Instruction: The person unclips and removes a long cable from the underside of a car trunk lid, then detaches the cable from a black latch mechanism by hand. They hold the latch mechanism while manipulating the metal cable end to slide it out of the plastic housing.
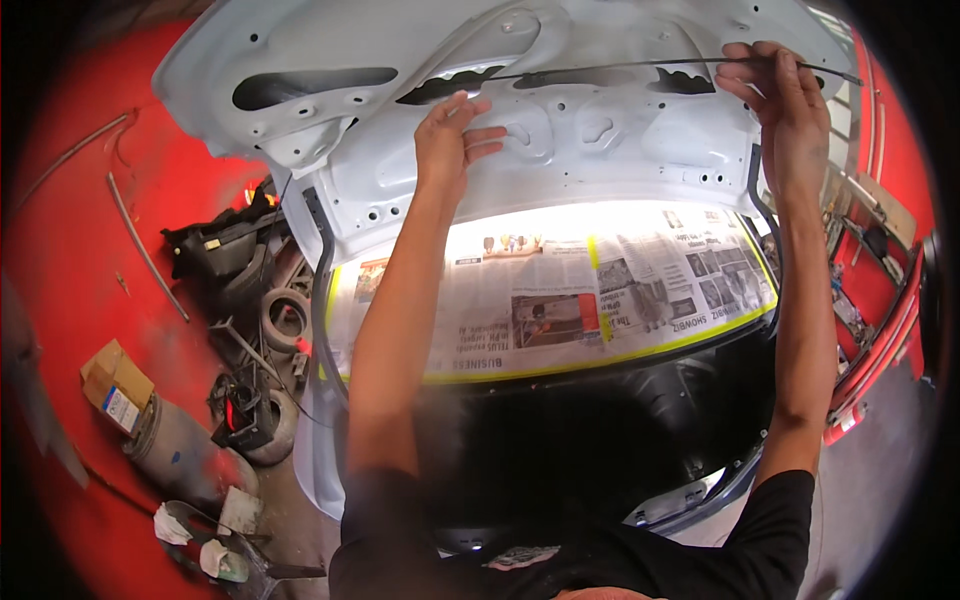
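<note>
Two hands raised, left hand (452, 140) on one trunk lid (600, 130), right hand (780, 95) gripping one rod (620, 68)

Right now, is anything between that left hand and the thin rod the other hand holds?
Nothing visible. The left hand rests on the trunk lid just below the rod; the right hand grips it.
</note>
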A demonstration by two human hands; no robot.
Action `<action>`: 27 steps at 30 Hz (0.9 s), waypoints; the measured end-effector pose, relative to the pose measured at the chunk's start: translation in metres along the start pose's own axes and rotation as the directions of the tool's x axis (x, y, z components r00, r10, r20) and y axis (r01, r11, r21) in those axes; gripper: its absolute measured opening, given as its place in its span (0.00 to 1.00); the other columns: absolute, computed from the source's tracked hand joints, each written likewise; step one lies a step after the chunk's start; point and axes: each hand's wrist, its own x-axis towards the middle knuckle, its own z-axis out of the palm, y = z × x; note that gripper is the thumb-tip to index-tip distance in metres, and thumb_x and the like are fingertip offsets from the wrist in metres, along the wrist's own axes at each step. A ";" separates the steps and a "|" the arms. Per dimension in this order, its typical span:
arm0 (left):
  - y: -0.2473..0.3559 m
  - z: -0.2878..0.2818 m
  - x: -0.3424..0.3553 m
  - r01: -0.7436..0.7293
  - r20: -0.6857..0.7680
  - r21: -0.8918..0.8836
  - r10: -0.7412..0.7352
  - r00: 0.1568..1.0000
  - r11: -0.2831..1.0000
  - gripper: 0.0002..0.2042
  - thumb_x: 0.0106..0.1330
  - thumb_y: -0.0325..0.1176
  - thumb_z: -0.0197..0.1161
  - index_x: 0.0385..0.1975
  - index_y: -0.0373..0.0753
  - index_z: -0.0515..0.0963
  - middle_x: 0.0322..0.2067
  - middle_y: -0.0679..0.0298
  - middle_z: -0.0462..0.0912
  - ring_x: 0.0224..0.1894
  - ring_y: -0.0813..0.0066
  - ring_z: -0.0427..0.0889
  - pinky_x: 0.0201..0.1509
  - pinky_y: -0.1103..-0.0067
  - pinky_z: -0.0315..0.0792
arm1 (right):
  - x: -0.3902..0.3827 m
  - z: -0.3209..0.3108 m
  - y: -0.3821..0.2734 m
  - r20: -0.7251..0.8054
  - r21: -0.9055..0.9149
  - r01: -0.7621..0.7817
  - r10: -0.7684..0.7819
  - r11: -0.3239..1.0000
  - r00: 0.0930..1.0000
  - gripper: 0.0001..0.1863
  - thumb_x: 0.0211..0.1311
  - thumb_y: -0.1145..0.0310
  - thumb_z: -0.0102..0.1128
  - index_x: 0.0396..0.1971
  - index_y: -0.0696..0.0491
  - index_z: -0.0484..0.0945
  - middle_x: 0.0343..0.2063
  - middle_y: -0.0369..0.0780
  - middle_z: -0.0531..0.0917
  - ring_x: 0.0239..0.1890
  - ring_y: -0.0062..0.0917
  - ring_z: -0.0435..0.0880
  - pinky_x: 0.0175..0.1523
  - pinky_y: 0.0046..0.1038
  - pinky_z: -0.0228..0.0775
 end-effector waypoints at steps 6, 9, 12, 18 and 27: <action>-0.008 0.010 -0.011 0.039 0.037 0.132 -0.044 0.998 0.991 0.21 0.78 0.33 0.53 0.66 0.32 0.67 0.54 0.51 0.82 0.41 0.58 0.90 0.39 0.72 0.85 | -0.010 0.018 0.005 0.015 0.029 -0.019 0.018 0.999 1.000 0.18 0.81 0.61 0.47 0.50 0.62 0.77 0.46 0.49 0.86 0.45 0.32 0.88 0.55 0.35 0.82; -0.009 0.011 -0.014 0.043 0.045 0.141 -0.050 0.998 0.989 0.21 0.78 0.32 0.53 0.66 0.31 0.68 0.54 0.51 0.82 0.41 0.59 0.89 0.38 0.72 0.85 | -0.013 0.027 0.007 0.056 -0.041 0.014 -0.011 0.999 0.998 0.19 0.82 0.60 0.46 0.50 0.62 0.78 0.46 0.48 0.86 0.44 0.30 0.87 0.54 0.34 0.82; -0.012 0.007 -0.022 0.055 0.079 0.165 -0.068 0.995 0.985 0.20 0.77 0.32 0.53 0.65 0.30 0.69 0.54 0.52 0.82 0.40 0.62 0.89 0.38 0.73 0.84 | -0.018 0.033 0.007 0.058 -0.091 0.051 -0.046 0.994 0.997 0.20 0.81 0.58 0.47 0.49 0.62 0.78 0.44 0.48 0.86 0.41 0.27 0.87 0.49 0.30 0.82; -0.010 -0.007 -0.052 0.047 0.188 0.319 -0.111 0.976 0.947 0.17 0.77 0.33 0.55 0.59 0.30 0.75 0.51 0.55 0.84 0.38 0.66 0.89 0.36 0.77 0.83 | -0.029 0.027 0.014 0.051 -0.105 0.042 -0.037 0.994 0.998 0.20 0.81 0.58 0.47 0.49 0.62 0.78 0.43 0.47 0.87 0.38 0.25 0.87 0.46 0.27 0.82; -0.001 -0.039 -0.101 0.063 0.197 0.444 -0.166 0.966 0.894 0.13 0.76 0.31 0.59 0.55 0.33 0.80 0.48 0.56 0.86 0.38 0.68 0.89 0.35 0.78 0.84 | -0.038 0.024 0.026 0.002 -0.134 -0.033 0.033 0.991 0.999 0.20 0.79 0.60 0.50 0.53 0.62 0.78 0.46 0.47 0.86 0.41 0.28 0.88 0.47 0.28 0.81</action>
